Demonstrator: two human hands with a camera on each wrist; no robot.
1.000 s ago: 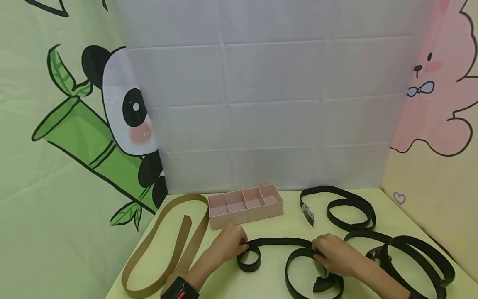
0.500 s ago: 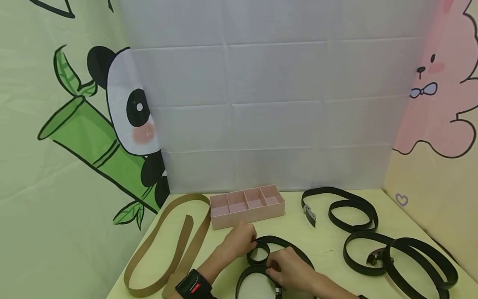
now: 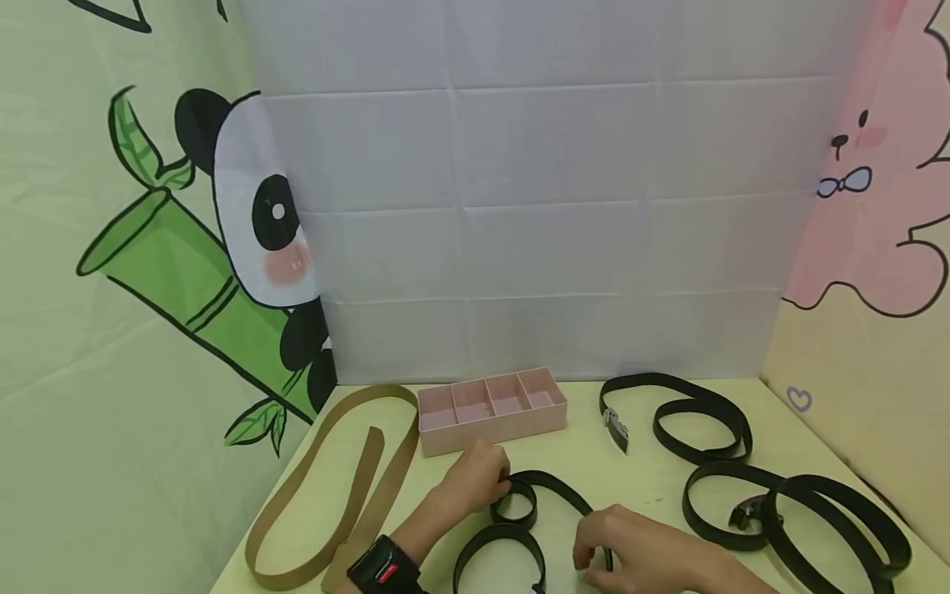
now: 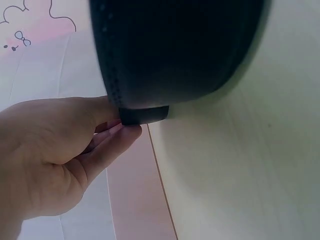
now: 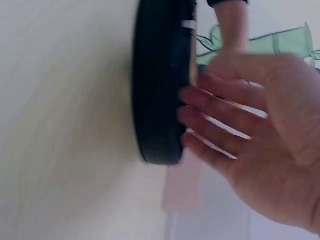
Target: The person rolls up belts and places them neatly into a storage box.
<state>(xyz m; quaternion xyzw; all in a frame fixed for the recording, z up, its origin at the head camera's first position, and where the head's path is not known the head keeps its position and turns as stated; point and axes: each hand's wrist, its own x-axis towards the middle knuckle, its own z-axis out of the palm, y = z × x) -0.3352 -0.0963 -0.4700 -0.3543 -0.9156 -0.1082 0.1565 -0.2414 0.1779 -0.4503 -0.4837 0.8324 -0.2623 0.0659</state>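
Observation:
A black belt point(image 3: 562, 487) stands on edge on the pale table, its end wound into a small coil point(image 3: 529, 517). My left hand point(image 3: 471, 480) pinches the belt at this coil; in the left wrist view thumb and fingers meet on the black strap point(image 4: 180, 55). Nearer to me, a wider loop point(image 3: 493, 535) of black strap stands on edge, partly cut off by the frame. My right hand point(image 3: 638, 546) is at the right side of the belt, fingers loosely bent. In the right wrist view its fingertips lie right at the strap point(image 5: 160, 95), not closed round it.
A pink tray point(image 3: 493, 429) with several compartments stands behind my left hand. A tan belt point(image 3: 276, 495) lies looped at left. Two other black belts lie at right, one at the back point(image 3: 701, 404) and one nearer point(image 3: 831, 487). Cloth walls enclose the table.
The belt was stretched wide; its right part came left toward the small coil, with my right hand. Since then my right hand has moved back rightward, off the front loop, and loosened.

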